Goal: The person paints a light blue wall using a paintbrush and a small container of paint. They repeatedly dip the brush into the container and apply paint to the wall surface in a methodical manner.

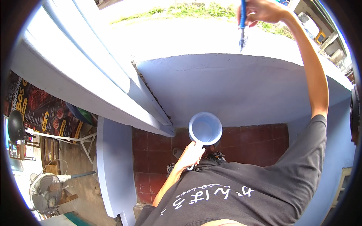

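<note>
My left hand [191,156] is closed around the handle of a light-blue plastic dipper [205,128], which has pale blue paint on its inside. Far out at the upper right, my right hand [261,12] grips a blue-handled paintbrush [242,17]. Its bristles point down over the brightly lit top of a low blue wall [226,84]; whether they touch the surface I cannot tell. The wall's near face is painted light blue.
A blue-and-white column [93,87] rises at the left of the wall. Dark red tiles [254,141] cover the floor around my feet. Further left are a blue partition [114,169], a fan [45,193], a white metal stand [69,139] and a printed banner [42,104]. Green plants [198,10] grow beyond the wall.
</note>
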The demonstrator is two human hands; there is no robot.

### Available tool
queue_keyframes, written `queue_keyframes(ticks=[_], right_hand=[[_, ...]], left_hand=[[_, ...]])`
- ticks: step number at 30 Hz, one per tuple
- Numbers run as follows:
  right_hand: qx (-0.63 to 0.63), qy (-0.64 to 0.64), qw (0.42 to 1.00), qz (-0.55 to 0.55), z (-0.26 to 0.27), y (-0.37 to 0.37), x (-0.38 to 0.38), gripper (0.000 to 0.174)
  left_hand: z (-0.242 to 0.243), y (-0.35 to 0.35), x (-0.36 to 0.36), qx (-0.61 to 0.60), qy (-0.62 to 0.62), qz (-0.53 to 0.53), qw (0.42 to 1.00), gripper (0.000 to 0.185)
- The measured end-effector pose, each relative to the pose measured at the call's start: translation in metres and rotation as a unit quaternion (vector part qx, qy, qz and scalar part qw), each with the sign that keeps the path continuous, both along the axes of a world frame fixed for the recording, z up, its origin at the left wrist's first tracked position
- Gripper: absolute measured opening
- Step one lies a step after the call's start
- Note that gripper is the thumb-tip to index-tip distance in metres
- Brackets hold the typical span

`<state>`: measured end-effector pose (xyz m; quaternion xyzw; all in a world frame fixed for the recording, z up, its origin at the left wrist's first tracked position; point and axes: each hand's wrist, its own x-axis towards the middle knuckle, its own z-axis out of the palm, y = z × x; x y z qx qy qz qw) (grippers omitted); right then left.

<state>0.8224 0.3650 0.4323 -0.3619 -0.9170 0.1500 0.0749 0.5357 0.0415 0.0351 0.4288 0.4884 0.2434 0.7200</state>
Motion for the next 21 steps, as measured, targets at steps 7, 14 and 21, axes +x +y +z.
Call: queue_keyframes(ticks=[7, 14, 21], right_hand=[[-0.078, -0.014, 0.989, 0.125, -0.024, 0.013, -0.121, 0.016], [-0.071, 0.068, 0.973, 0.211, -0.038, 0.006, -0.175, 0.019], [-0.070, -0.009, 0.996, 0.052, -0.040, -0.022, -0.093, 0.019]], left_hand=[[0.009, -0.003, 0.002, 0.008, -0.015, 0.026, 1.000, 0.029], [0.016, -0.004, 0.001, 0.009, -0.011, 0.027, 1.000, 0.031], [0.008, 0.000, -0.005, 0.007, -0.014, -0.002, 1.000, 0.030]])
